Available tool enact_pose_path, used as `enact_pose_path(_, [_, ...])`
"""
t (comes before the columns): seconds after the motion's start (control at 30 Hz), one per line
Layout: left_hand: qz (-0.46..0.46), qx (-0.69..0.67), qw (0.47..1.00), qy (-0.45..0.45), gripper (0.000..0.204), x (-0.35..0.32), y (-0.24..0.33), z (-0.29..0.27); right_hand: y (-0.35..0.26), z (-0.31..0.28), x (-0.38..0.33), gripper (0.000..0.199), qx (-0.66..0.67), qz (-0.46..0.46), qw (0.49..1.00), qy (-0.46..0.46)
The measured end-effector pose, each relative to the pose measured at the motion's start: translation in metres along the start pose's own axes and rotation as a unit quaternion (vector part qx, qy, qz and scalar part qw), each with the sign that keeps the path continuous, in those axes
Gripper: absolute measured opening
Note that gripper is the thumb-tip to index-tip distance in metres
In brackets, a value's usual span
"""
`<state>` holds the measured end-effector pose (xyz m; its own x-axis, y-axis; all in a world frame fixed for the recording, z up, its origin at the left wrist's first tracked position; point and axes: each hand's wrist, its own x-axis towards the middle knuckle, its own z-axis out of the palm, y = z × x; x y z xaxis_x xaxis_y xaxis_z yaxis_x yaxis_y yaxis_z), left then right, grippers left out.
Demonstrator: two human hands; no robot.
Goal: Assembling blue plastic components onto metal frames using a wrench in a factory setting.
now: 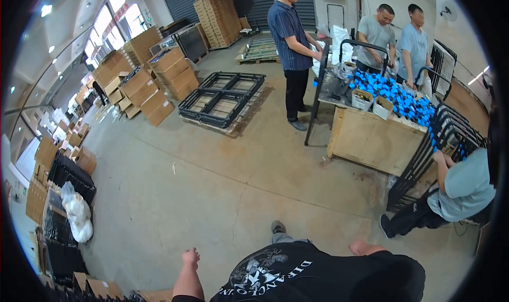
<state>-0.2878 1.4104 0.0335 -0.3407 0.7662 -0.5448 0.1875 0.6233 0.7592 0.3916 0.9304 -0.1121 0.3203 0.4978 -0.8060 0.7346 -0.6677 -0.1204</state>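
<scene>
My left hand (191,257) hangs beside my body at the lower middle, over the bare concrete floor (207,196). Its fingers are curled in, and I see nothing in them. On the other side, my right hand (359,246) is held out near my waist; its fingers are too unclear to read. Neither hand touches any object that I can see. One of my shoes (278,227) shows ahead of my black shirt.
Ahead right, a wooden-sided table (374,140) bears many blue-and-black parts (395,98). Several people stand around it, one beside leaning black metal frames (419,167). A pallet with black frames (222,99) lies ahead; cardboard boxes (146,90) and a white plastic bag (77,214) are leftward.
</scene>
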Motion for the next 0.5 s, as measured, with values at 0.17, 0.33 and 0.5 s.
enact_pose_path(0.17, [0.032,-0.003,0.993,-0.113,0.027,0.048,0.105,0.112,-0.035,0.002,0.171,0.039,0.112,-0.333,0.929,-0.119])
enact_pose_path(0.33, [0.238,0.406,0.871,-0.144,0.038,0.118,0.105,0.124,-0.313,-0.292,0.260,0.036,-0.182,-0.177,0.967,0.032])
enact_pose_path(0.5, [0.229,0.512,0.806,-0.187,0.039,0.250,0.174,0.106,-0.568,-0.553,0.333,0.031,0.203,-0.136,0.952,0.183])
